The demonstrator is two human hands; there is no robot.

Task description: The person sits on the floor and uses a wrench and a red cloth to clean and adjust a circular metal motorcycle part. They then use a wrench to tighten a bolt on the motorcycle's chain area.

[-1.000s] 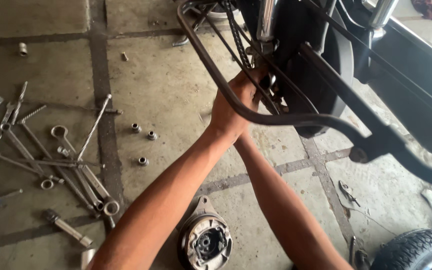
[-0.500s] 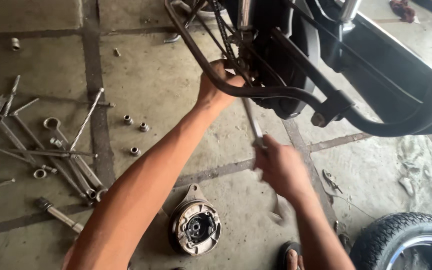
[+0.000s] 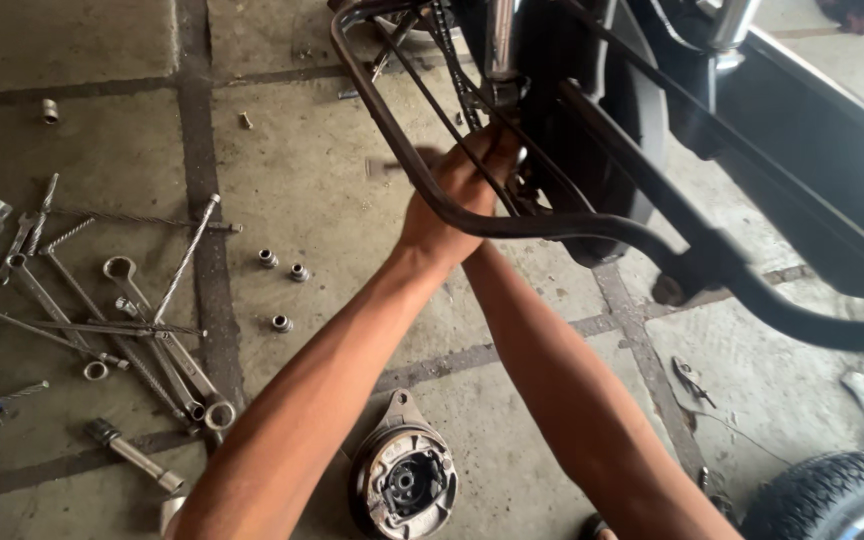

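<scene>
My left hand [image 3: 449, 195] is raised to the rear hub of a black motorcycle [image 3: 592, 130], just behind the curved black guard tube [image 3: 552, 228]. Its fingers are curled, and the blurred end of a metal tool [image 3: 384, 166] sticks out to its left. My right forearm [image 3: 572, 400] runs up under the left wrist. The right hand itself is hidden behind the left hand and the tube. The drive chain [image 3: 452, 70] hangs just above both hands.
A brake drum plate [image 3: 404, 482] lies on the concrete floor between my arms. Several spanners and rods [image 3: 122, 310] are spread at the left, with three small nuts [image 3: 282, 275] beside them. A tyre [image 3: 832, 495] sits at the bottom right.
My right hand, which was low and holding a long metal tool half a second ago, has gone back up to the hub beside my left hand. The view shifted slightly.
</scene>
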